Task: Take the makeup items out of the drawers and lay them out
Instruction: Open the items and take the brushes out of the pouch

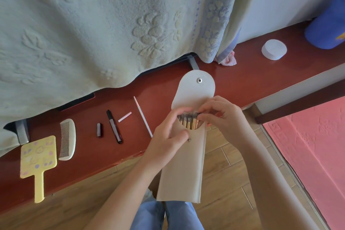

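Beige pouch [183,164], flap open, held over the front edge of the ledge [242,73]. Left hand [168,142] grips the pouch just below its mouth; right hand [222,117] pinches the brushes [190,123] standing in the mouth. Along the ledge, left to right: mirror [38,157], comb [67,139], cap [99,130], pen [113,126], strip [124,116], stick [142,116]. Jar [274,49] near the right end.

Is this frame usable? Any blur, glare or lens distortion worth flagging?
Head view: soft even daylight, no hard shadows; faint sheen on the red ledge; wide-angle stretch toward the frame corners; left hand and brushes in the pouch slightly smeared; comb and mirror sharp.
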Motion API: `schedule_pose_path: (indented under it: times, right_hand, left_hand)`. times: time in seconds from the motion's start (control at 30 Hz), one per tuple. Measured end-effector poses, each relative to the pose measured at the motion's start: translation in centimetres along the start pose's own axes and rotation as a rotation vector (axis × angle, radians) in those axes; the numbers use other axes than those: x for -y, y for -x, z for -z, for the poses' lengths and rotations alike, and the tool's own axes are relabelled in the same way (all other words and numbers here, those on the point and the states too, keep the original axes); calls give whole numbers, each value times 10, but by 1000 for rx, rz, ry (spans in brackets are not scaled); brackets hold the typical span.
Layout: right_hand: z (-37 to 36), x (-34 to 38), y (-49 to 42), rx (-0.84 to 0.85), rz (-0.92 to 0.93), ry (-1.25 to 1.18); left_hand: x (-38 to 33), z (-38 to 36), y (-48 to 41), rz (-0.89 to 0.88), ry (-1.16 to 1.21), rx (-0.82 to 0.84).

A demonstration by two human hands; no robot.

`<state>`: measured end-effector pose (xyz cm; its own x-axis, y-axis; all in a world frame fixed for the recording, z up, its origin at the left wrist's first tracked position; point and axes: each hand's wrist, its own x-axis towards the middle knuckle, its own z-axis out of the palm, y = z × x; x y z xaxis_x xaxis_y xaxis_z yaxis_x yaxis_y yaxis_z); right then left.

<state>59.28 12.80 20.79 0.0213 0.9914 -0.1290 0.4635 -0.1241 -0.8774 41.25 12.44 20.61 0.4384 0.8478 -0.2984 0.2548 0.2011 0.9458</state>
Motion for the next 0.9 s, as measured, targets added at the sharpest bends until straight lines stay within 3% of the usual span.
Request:
schedule_pose_path:
  times: [0.2,0.37,0.53,0.67,0.77,0.83,0.9]
  right_hand:
    - [2,6,-3,-86,-100,-219]
    - [1,6,-9,7,-241,-245]
    - [-6,8,-22,82,-235,-200]
    - [-5,9,-38,-63,-283,-450]
    - [-4,7,-49,20,-314,-638]
    - [-4,8,-51,141,-355,-514]
    - [-6,9,-51,193,-345,-237]
  left_hand:
    - [5,1,-2,-2,46,10]
    - [9,-1,-5,-38,59,-9]
    - [18,3,-8,-48,-43,-11]
    - [26,11,-9,-13,-12,-11]
    - [28,16,-12,13,46,-31]
    - [28,17,-13,9,80,-51]
    - [27,17,-15,-8,90,-65]
